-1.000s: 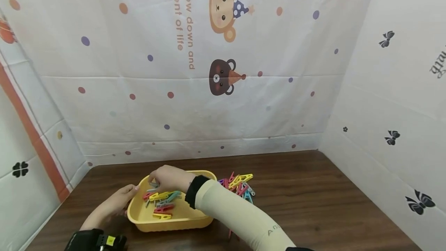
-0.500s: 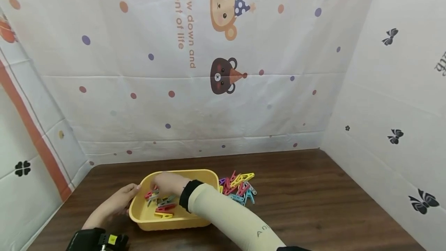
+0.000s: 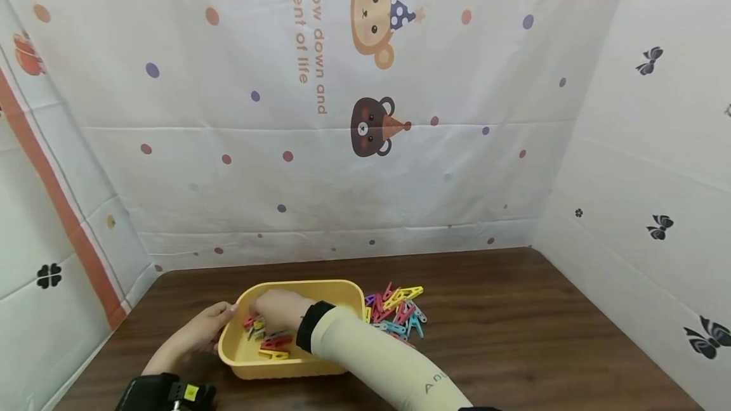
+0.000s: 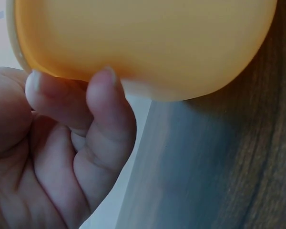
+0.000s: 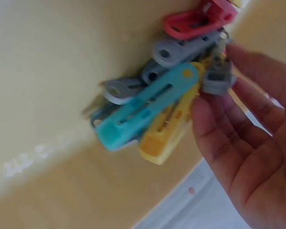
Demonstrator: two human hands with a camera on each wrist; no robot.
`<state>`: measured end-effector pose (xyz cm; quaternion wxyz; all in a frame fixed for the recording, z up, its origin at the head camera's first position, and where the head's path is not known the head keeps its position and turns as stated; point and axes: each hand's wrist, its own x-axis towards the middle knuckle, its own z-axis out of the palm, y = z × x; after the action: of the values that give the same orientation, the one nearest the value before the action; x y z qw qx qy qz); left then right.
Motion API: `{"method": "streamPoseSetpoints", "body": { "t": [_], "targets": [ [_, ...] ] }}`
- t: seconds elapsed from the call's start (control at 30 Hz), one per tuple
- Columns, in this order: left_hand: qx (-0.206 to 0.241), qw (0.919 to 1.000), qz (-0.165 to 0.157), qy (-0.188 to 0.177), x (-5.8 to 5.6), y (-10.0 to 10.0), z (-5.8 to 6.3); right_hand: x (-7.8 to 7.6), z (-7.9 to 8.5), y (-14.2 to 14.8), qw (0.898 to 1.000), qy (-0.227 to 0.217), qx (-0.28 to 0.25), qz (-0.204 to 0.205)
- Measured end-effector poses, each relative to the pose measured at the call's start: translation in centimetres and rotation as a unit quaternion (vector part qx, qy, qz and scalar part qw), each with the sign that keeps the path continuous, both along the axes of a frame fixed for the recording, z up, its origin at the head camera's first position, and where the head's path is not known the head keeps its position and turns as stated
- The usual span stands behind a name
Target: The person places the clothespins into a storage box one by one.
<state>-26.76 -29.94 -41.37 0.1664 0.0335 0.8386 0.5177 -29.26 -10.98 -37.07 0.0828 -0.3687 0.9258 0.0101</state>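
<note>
Wood table | printed white sheeting | left grip — holds yellow tub | right grip — pinches grey peg

Tray on table, clothespins inside; clothespin pile just right of tray; sheet behind table.

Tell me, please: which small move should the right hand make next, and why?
Probably the right hand should slowly lift the gray clothespin, which it appears to pinch: the turquoise clothespin and yellow clothespin lie close by and could snag, while the left hand holds the yellow tray at its edge.
</note>
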Motion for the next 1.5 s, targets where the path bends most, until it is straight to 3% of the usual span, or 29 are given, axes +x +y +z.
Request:
{"method": "streamPoseSetpoints", "body": {
  "t": [0.13, 0.27, 0.4, 0.53, 0.63, 0.77, 0.97, 1.1, 1.23, 1.5],
  "targets": [
    [0.003, 1.0000, -0.004, 0.002, 0.0, 0.1, -0.2, -0.3, 1.4, 0.8, 1.000, -0.003, -0.006, 0.010],
    [-0.002, 0.9999, 0.012, -0.002, -0.1, 0.1, -0.4, -0.8, 4.1, 2.8, 0.999, 0.020, -0.037, 0.028],
    [-0.006, 0.9998, 0.016, -0.004, -0.2, 0.1, -0.3, -1.5, 6.5, 6.6, 0.993, 0.033, -0.109, 0.042],
    [-0.005, 1.0000, 0.002, -0.003, -0.2, -0.1, -0.2, -2.8, 7.5, 11.3, 0.982, 0.017, -0.186, 0.008],
    [-0.010, 0.9998, 0.014, -0.004, -0.1, -0.1, -0.1, -4.1, 6.9, 14.7, 0.976, 0.002, -0.217, -0.030],
    [-0.012, 0.9996, 0.025, 0.000, -0.1, 0.1, 0.0, -5.5, 4.9, 19.1, 0.973, -0.016, -0.211, -0.092],
    [-0.011, 0.9998, 0.014, 0.006, 0.0, 0.2, 0.1, -5.3, 1.5, 24.6, 0.960, -0.073, -0.185, -0.196],
    [-0.015, 0.9996, 0.021, 0.006, 0.0, 0.3, 0.1, -5.0, 0.2, 27.1, 0.952, -0.113, -0.153, -0.238],
    [-0.024, 0.9991, 0.036, 0.001, -0.1, 0.4, 0.1, -4.8, -0.7, 28.3, 0.952, -0.128, -0.146, -0.238],
    [-0.015, 0.9995, 0.028, -0.004, -0.2, 0.2, 0.1, -5.1, -2.3, 28.8, 0.966, -0.075, -0.178, -0.173]
  ]
}}
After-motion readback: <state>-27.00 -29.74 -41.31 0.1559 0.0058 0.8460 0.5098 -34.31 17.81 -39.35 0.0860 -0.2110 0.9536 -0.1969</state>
